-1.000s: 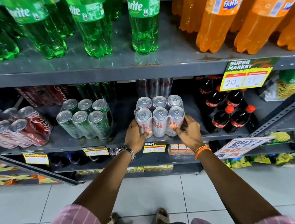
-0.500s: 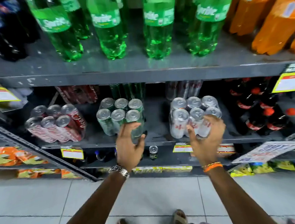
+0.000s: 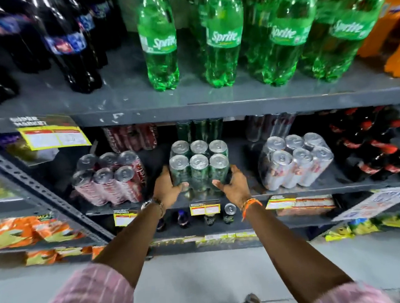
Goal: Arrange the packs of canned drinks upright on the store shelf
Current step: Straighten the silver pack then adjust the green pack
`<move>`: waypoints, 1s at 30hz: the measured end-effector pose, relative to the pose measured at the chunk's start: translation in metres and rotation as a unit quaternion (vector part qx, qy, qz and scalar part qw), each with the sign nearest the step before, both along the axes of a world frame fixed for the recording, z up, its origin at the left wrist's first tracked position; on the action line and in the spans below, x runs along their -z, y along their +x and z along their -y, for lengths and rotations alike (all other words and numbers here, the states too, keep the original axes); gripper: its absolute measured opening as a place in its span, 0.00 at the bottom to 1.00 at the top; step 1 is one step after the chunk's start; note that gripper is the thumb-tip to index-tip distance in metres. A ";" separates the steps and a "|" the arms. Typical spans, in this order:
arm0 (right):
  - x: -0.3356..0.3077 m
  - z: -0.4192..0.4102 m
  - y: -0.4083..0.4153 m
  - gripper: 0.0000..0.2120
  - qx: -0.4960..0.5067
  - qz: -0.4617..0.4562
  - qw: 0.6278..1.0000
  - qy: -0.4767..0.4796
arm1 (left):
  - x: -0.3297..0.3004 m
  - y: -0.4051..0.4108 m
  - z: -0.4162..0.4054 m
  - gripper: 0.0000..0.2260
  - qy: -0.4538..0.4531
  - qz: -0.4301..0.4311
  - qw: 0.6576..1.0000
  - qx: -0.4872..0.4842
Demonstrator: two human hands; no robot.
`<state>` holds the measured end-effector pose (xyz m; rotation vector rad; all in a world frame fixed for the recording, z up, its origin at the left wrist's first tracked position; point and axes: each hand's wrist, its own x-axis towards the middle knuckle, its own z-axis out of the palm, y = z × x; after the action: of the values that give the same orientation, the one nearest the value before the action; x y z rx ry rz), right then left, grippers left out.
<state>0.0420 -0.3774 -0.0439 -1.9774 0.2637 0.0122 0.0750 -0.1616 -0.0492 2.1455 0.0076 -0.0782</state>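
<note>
Three shrink-wrapped can packs sit on the middle grey shelf (image 3: 340, 188). The green can pack (image 3: 199, 168) stands in the centre, tops toward me. My left hand (image 3: 167, 188) grips its left lower side and my right hand (image 3: 235, 186) holds its right lower side. The red can pack (image 3: 110, 180) lies tilted to the left. The silver can pack (image 3: 295, 160) stands to the right, leaning slightly. More packs stand in the dark behind them.
Large green Sprite bottles (image 3: 223, 37) and dark cola bottles (image 3: 66, 42) fill the shelf above. Small cola bottles (image 3: 374, 156) stand right of the silver pack. A slanted metal brace (image 3: 41, 187) crosses at left. Loose cans (image 3: 229, 211) sit on the lower shelf.
Both hands left the silver pack and moved left. They now hold the green pack on either side. The view has also shifted left.
</note>
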 end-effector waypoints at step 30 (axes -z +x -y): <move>-0.004 0.017 -0.018 0.32 -0.012 0.009 1.000 0.012 | -0.005 -0.032 0.006 0.30 0.033 -0.008 0.999 -0.039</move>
<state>0.0244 -0.3939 -0.0404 -1.9563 0.2266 0.0137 0.0435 -0.1680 -0.0438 2.2072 0.1038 -0.0512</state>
